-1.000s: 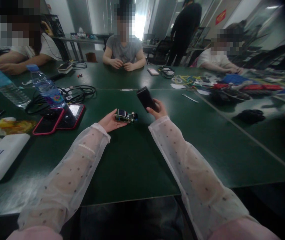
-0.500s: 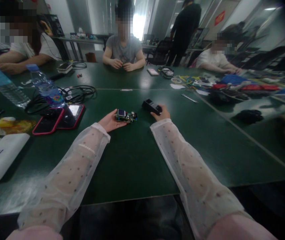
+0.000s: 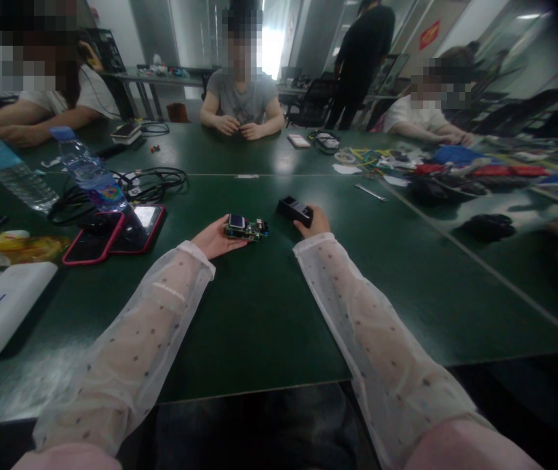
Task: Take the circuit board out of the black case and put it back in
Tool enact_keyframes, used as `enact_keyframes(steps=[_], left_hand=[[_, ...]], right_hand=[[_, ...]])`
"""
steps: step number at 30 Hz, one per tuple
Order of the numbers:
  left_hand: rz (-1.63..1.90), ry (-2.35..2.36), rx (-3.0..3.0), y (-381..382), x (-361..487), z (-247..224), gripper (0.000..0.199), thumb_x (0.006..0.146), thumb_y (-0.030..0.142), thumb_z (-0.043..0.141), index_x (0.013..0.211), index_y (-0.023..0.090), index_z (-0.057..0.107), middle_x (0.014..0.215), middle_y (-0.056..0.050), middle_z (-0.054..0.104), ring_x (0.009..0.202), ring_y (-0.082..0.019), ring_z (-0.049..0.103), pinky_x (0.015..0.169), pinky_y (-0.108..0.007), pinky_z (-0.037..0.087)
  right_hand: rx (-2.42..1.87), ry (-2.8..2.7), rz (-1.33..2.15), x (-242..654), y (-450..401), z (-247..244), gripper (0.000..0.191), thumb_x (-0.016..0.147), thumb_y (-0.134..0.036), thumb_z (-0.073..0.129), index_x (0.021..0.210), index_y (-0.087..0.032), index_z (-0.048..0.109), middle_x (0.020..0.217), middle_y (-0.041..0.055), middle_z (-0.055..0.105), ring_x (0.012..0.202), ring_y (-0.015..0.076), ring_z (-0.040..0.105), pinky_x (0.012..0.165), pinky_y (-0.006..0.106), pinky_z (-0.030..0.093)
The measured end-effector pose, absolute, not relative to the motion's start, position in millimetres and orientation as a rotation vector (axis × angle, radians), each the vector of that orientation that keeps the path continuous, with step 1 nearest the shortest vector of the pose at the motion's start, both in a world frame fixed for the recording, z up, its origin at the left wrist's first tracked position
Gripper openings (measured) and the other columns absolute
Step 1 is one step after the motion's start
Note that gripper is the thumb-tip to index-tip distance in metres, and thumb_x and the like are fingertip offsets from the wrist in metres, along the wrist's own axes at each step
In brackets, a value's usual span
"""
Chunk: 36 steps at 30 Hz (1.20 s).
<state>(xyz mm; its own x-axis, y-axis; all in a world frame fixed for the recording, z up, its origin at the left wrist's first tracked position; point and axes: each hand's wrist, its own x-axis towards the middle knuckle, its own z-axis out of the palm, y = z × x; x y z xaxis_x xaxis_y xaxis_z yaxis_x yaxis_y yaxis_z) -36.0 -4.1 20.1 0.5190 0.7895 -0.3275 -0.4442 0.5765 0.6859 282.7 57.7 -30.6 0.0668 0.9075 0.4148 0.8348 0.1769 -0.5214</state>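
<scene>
In the middle of the green table (image 3: 254, 313), my left hand (image 3: 214, 239) holds a small green circuit board (image 3: 246, 227) with a little screen on top. Its fingers close round the board's left end and underside. To the right, my right hand (image 3: 316, 223) grips the near end of a black plastic case (image 3: 294, 209), box-shaped with a lighter window or opening on its upper face. The board and the case are apart, with a short gap of table between them. White dotted sheer sleeves cover both my forearms.
Left of my hands lie two red-edged phones (image 3: 95, 239), (image 3: 139, 228), black cables (image 3: 164, 179), water bottles (image 3: 90, 171) and a white device (image 3: 9, 310). A wrench (image 3: 371, 192) and a pile of coloured wires and parts (image 3: 484, 166) are at right. Several people sit round the table.
The black case in my right hand has turned or shifted very slightly to the left. My left hand and the circuit board stay nearly where they were.
</scene>
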Motion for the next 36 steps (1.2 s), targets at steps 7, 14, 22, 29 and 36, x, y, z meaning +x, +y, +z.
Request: enact_keyframes(steps=[7,14,22,29,36], left_hand=[[0.793,0.678,0.562,-4.1,-35.9,20.7,0.059,0.096,0.044,0.042,0.142,0.009,0.035,0.13,-0.021,0.055,0.115,-0.029,0.06,0.103,-0.041,0.043],[0.782,0.673,0.564,-1.1,-36.9,18.0,0.057,0.097,0.045,0.039,0.142,0.011,0.035,0.13,-0.021,0.055,0.115,-0.029,0.06,0.104,-0.044,0.042],[0.802,0.679,0.571,-4.7,-35.7,21.0,0.059,0.095,0.046,0.044,0.141,0.01,0.036,0.131,-0.021,0.054,0.116,-0.029,0.059,0.103,-0.043,0.044],[0.799,0.684,0.57,-5.6,-35.7,22.4,0.057,0.095,0.045,0.045,0.138,0.009,0.04,0.128,-0.022,0.055,0.115,-0.029,0.06,0.101,-0.042,0.045],[0.804,0.677,0.567,-6.8,-34.9,23.8,0.056,0.096,0.045,0.043,0.138,0.009,0.042,0.123,-0.021,0.059,0.112,-0.029,0.061,0.099,-0.042,0.046]], right_hand=[[-1.68,-1.768,0.161,281.5,55.2,-26.8,0.065,0.073,-0.033,0.068,0.131,-0.014,0.044,0.129,0.0199,0.053,0.121,0.0382,0.051,0.101,0.057,0.042],[-1.696,-1.769,0.127,280.6,58.5,-28.4,0.065,0.072,-0.034,0.066,0.13,-0.013,0.045,0.126,0.0195,0.054,0.121,0.0379,0.051,0.099,0.056,0.043],[-1.714,-1.783,0.116,279.2,54.9,-25.4,0.066,0.072,-0.035,0.065,0.131,-0.011,0.045,0.127,0.0209,0.054,0.119,0.039,0.052,0.097,0.055,0.044],[-1.702,-1.779,0.115,278.4,54.6,-25.0,0.066,0.071,-0.035,0.066,0.129,-0.01,0.046,0.126,0.0211,0.055,0.118,0.0392,0.053,0.098,0.055,0.043],[-1.606,-1.71,0.081,285.3,61.3,-34.5,0.062,0.066,-0.036,0.071,0.12,-0.013,0.052,0.119,0.018,0.059,0.114,0.0361,0.055,0.098,0.055,0.044]])
